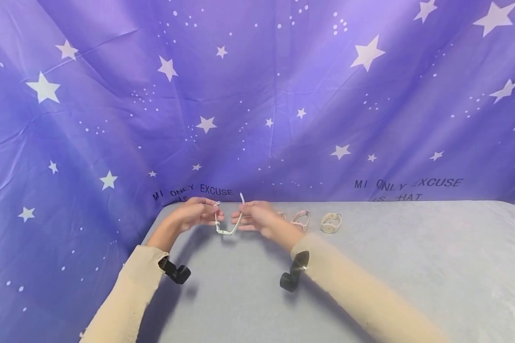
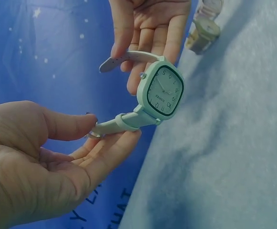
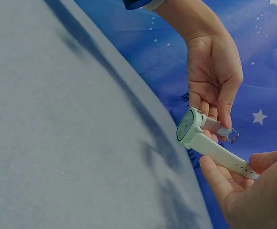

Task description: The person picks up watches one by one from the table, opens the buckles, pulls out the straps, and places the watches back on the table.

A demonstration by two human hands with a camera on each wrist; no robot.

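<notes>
A pale green wristwatch (image 2: 164,90) with a squarish face hangs unfastened between my two hands, above the far part of the table. My left hand (image 1: 196,212) pinches the buckle end of its strap between thumb and fingers. With thumb and fingers my right hand (image 1: 259,218) pinches the other strap end, the one with holes, seen close in the right wrist view on the strap (image 3: 224,155). The watch's face points down and away from the head camera, and its numerals show in the left wrist view.
To the right of my hands, a pink-strapped watch (image 1: 301,220) and a cream watch (image 1: 331,223) stand on the grey table (image 1: 412,276). Another watch is partly hidden behind my right wrist. A purple star-print curtain (image 1: 274,95) rises behind the table's far edge.
</notes>
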